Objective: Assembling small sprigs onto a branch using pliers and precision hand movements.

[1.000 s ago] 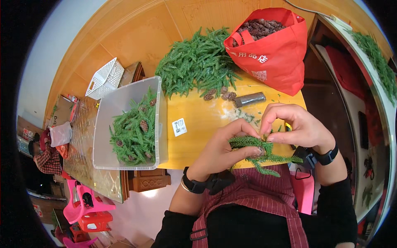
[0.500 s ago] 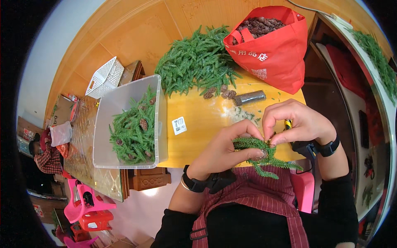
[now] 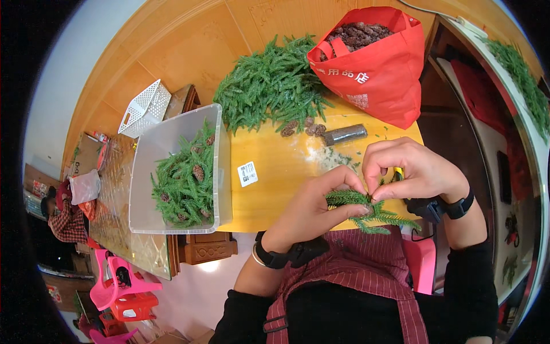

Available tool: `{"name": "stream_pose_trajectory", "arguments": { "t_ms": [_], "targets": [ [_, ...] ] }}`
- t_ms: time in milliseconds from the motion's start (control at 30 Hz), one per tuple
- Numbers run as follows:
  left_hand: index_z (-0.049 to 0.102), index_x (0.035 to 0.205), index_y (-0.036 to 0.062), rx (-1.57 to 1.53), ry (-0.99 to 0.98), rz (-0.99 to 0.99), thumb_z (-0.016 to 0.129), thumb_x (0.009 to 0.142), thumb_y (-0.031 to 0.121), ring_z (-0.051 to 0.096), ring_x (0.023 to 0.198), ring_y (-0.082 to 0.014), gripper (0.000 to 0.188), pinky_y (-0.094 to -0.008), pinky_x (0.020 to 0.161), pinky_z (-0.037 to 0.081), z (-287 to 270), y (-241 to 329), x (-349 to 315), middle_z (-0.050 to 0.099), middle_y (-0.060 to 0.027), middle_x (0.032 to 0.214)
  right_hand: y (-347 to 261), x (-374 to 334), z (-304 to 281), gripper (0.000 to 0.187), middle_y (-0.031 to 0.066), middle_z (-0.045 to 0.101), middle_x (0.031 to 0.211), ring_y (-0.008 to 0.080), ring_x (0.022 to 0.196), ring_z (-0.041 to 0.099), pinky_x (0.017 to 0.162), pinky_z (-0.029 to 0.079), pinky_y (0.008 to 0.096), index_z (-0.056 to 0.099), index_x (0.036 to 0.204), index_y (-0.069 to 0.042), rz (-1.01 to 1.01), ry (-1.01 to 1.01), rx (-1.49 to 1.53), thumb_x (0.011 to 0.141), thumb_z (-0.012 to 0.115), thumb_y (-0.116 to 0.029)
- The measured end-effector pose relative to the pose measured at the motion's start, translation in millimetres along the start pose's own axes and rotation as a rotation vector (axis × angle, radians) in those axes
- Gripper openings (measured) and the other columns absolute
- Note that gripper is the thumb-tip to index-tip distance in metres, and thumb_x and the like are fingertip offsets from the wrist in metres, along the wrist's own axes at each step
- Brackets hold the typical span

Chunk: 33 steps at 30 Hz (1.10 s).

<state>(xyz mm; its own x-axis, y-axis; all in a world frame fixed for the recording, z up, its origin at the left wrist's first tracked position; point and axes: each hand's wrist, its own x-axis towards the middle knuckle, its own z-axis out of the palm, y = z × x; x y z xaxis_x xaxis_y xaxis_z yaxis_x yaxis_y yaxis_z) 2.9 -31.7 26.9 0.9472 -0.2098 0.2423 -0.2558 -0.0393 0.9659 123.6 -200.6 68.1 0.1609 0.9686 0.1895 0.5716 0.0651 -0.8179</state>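
My left hand grips an artificial pine sprig above my lap, at the table's near edge. Under its thumb a small brown pine cone partly shows against the needles. Thumb and fingertips of my right hand pinch together right at the sprig's middle, close to the left fingertips. What they pinch is too small to make out. A clear plastic bin to the left holds green sprigs with pine cones among them. A heap of green pine sprigs lies at the back of the table.
A red bag full of pine cones stands at the back right. Loose cones, a dark wrapped bundle and a white label lie on the yellow table. Beyond the bin are a white basket, pink chairs and a person.
The sprig has turned slightly in my hands, its lower tips now higher. Both hands stay close together, still pinching at its middle.
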Motion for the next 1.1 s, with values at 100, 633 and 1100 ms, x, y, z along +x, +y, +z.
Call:
{"name": "stream_pose_trajectory", "arguments": {
  "t_ms": [100, 633, 1100],
  "targets": [
    [0.052, 0.088, 0.0018, 0.020, 0.000, 0.000, 0.066, 0.073, -0.003, 0.054, 0.084, -0.0107, 0.021, -0.0244, 0.076, 0.044, 2, -2, 0, 0.055, -0.0031, 0.084, -1, -1, 1, 0.019, 0.0045, 0.056, 0.074, 0.0177, 0.068, 0.054, 0.061, 0.041, 0.0275, 0.056, 0.072, -0.004, 0.033, -0.003, 0.018, 0.069, 0.071, -0.016],
    [0.053, 0.087, 0.0015, 0.072, -0.033, 0.018, 0.066, 0.072, -0.003, 0.054, 0.083, -0.0109, 0.021, -0.0249, 0.077, 0.044, 7, -1, 3, 0.055, -0.0029, 0.085, 3, -11, -3, 0.013, -0.0014, 0.058, 0.078, 0.0076, 0.073, 0.053, 0.060, 0.042, 0.0239, 0.059, 0.082, -0.006, 0.127, -0.105, 0.210, 0.074, 0.066, -0.011],
    [0.052, 0.089, 0.0021, 0.160, 0.172, 0.062, 0.066, 0.072, -0.003, 0.053, 0.082, -0.0108, 0.023, -0.0241, 0.074, 0.044, 9, -7, 1, 0.054, -0.0034, 0.087, 30, -35, 17, 0.029, 0.0057, 0.054, 0.091, 0.0124, 0.086, 0.052, 0.076, 0.042, 0.0264, 0.051, 0.097, -0.002, 0.176, 0.596, 0.336, 0.073, 0.063, -0.013]
  ]
}}
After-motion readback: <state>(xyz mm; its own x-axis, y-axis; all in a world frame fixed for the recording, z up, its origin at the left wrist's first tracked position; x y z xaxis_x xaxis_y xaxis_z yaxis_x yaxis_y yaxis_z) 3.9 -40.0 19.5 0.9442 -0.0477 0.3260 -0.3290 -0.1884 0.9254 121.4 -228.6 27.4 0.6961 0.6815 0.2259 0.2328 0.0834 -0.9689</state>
